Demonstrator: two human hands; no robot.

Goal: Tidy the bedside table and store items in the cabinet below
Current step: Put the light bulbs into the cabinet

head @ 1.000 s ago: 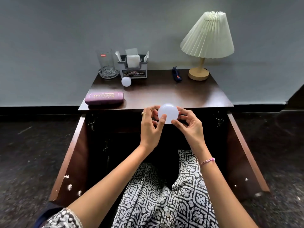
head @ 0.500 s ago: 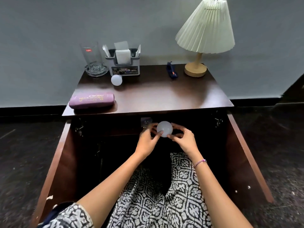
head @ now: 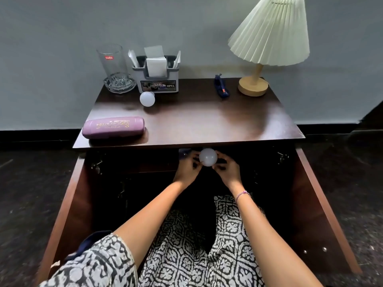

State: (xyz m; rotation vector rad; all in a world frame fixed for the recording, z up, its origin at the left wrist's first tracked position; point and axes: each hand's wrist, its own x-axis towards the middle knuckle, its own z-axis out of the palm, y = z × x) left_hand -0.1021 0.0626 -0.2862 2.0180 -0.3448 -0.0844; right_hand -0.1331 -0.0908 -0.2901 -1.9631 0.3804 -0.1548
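nearest the camera, patterned black-and-white trousers (head: 199, 255) and a matching sleeve (head: 89, 264) fill the bottom of the view, with both forearms reaching forward over them. the two cabinet doors (head: 68, 210) stand swung wide to either side, and the cabinet (head: 132, 183) inside is dark; what it holds cannot be made out.

just under the front edge of the table (head: 186, 125), at the mouth of the cabinet, the left hand (head: 187, 169) and right hand (head: 229, 171) meet around a white bulb (head: 207, 157). fingertips of both hands press its sides, fingers curled, neither hand closed into a fist. a pink bracelet (head: 242, 193) circles the right wrist.

on the tabletop, a purple case (head: 113, 127) lies at the front left corner. further back, a second bulb (head: 147, 99) rests just in front of a grey organiser (head: 158, 79) holding napkins and plastic spoons. left of that, a glass (head: 112, 59) stands in a glass ashtray (head: 119, 83). a small blue object (head: 221, 89) lies near the back right, beside the wooden base of a lamp (head: 269, 34) with a pleated cream shade.

compared with half a second ago, the held bulb sits closer under the table edge and further into the cabinet opening, and the hands have gone forward with it. everything on the tabletop lies as it did.
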